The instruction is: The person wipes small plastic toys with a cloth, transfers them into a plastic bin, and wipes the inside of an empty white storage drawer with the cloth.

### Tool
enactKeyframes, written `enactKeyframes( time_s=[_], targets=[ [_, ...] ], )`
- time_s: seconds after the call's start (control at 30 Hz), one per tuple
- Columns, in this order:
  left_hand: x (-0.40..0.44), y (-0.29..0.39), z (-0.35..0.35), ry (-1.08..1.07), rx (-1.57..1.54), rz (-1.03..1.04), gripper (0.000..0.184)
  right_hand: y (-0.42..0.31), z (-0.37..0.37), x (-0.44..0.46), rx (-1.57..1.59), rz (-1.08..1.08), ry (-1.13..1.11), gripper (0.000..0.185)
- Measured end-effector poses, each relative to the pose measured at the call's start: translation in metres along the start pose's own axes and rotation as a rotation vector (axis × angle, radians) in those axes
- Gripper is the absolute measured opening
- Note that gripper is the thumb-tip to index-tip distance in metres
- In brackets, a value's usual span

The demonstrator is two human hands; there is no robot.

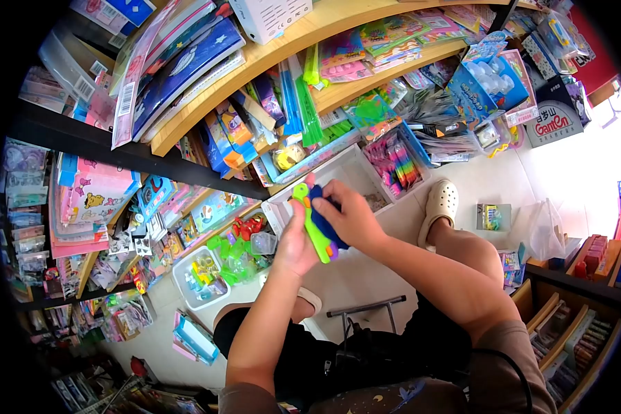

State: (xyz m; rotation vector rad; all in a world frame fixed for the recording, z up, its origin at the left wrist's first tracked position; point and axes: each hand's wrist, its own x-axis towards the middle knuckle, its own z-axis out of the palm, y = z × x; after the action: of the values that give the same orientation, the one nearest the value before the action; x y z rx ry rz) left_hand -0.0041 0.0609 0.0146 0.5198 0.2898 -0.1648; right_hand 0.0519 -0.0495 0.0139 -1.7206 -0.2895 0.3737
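My left hand is closed round a long, bright green plastic piece with a rounded, holed upper end. Against it lies a dark blue plastic piece, gripped by the fingers of my right hand. Bits of orange and purple show by these pieces, but their exact kind is unclear. Both hands are close together above a white plastic bin, whose inside is partly hidden by them.
Rainbow-coloured packs fill a bin on the right. Wooden shelves with packaged goods curve overhead. At lower left stands a white tub of small toys beside green bags. A clear plastic bag lies on the floor.
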Motion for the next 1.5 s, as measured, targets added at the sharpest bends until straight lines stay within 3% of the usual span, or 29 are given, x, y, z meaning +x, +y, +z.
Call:
enactKeyframes(
  time_s=[0.1, 0.27, 0.3, 0.33, 0.43, 0.5, 0.57, 0.63, 0.7, 0.8, 0.9, 1.03, 1.2, 1.3, 1.37, 1.43, 1.5],
  targets=[
    [0.007, 0.008, -0.006, -0.071, 0.011, 0.082, 0.056, 0.003, 0.003, -0.014, -0.042, -0.024, -0.097, 0.028],
    [0.011, 0.014, -0.032, 0.089, 0.042, 0.110, 0.050, 0.020, -0.003, -0.026, -0.231, 0.056, -0.493, 0.035],
    [0.011, 0.017, -0.039, 0.123, 0.033, 0.107, 0.049, 0.018, -0.003, -0.027, -0.246, 0.040, -0.588, 0.036],
    [0.010, 0.021, -0.031, 0.328, -0.008, 0.135, 0.043, 0.004, -0.009, -0.032, -0.401, -0.005, -0.787, 0.033],
    [-0.002, 0.044, -0.115, 0.327, -0.165, 0.097, 0.039, 0.022, -0.002, -0.048, -0.384, -0.074, -0.871, 0.032],
    [-0.015, 0.063, -0.135, 0.692, -0.041, 0.129, 0.031, 0.024, -0.009, -0.044, -0.451, -0.094, -0.850, 0.032],
    [-0.041, 0.079, -0.171, 0.915, 0.145, 0.143, 0.019, 0.019, -0.019, -0.033, -0.500, -0.102, -0.812, 0.032],
    [-0.073, 0.084, -0.227, 0.997, 0.238, 0.115, 0.013, 0.012, -0.028, -0.030, -0.534, -0.076, -0.793, 0.031],
    [-0.099, 0.085, -0.272, 1.100, 0.464, 0.036, 0.021, 0.010, -0.033, -0.029, -0.566, -0.036, -0.782, 0.031],
    [-0.108, 0.083, -0.320, 1.295, 1.261, 0.092, 0.030, 0.006, -0.037, -0.032, -0.619, 0.034, -0.890, 0.032],
    [-0.091, 0.085, -0.333, 1.333, 1.732, 0.018, 0.033, 0.008, -0.042, -0.034, -0.651, 0.071, -0.906, 0.030],
    [-0.065, 0.090, -0.342, 1.232, 1.805, 0.095, 0.028, 0.010, -0.050, -0.035, -0.597, 0.114, -0.855, 0.027],
    [-0.041, 0.082, -0.343, 1.348, 1.801, 0.186, 0.027, 0.008, -0.052, -0.036, -0.583, 0.145, -0.835, 0.027],
    [-0.031, 0.076, -0.357, 1.422, 1.835, 0.167, 0.029, 0.005, -0.053, -0.034, -0.581, 0.165, -0.882, 0.026],
    [-0.026, 0.074, -0.363, 1.507, 1.816, -0.040, 0.044, 0.001, -0.054, -0.034, -0.575, 0.165, -0.902, 0.025],
    [-0.013, 0.067, -0.311, 1.662, 1.827, -0.174, 0.051, -0.001, -0.056, -0.036, -0.559, 0.146, -0.888, 0.025],
    [-0.006, 0.060, -0.287, 1.596, 1.965, -0.005, 0.051, -0.004, -0.059, -0.038, -0.555, 0.152, -0.873, 0.024]
  ],
)
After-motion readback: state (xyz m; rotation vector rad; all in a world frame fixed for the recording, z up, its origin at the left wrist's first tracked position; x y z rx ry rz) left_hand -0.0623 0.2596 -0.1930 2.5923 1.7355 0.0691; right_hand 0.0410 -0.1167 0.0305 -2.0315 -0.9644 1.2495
